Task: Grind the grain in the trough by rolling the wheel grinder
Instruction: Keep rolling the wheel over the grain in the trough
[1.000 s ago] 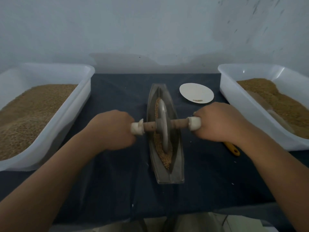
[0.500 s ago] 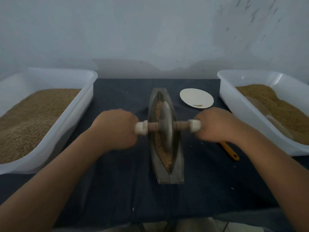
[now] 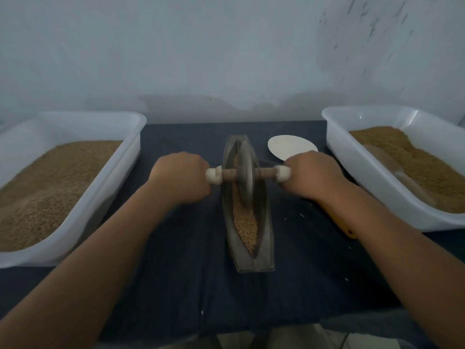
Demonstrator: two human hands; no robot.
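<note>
A narrow boat-shaped metal trough (image 3: 266, 250) lies lengthwise on the dark cloth in the middle. Brown grain (image 3: 246, 226) fills its groove, most of it toward the near end. The wheel grinder (image 3: 245, 173), a grey disc on a wooden axle with white end caps, stands upright in the far half of the trough. My left hand (image 3: 180, 176) grips the left end of the axle. My right hand (image 3: 313, 173) grips the right end.
A white tub (image 3: 120, 157) of grain stands at the left, another white tub (image 3: 352, 159) with grain and a scoop at the right. A white round plate (image 3: 289, 147) lies behind my right hand. A yellow-handled tool (image 3: 346, 229) lies under my right forearm.
Both hands have pushed the wheel away from me along the trough, from its middle toward the far end. More grain now shows at the near end.
</note>
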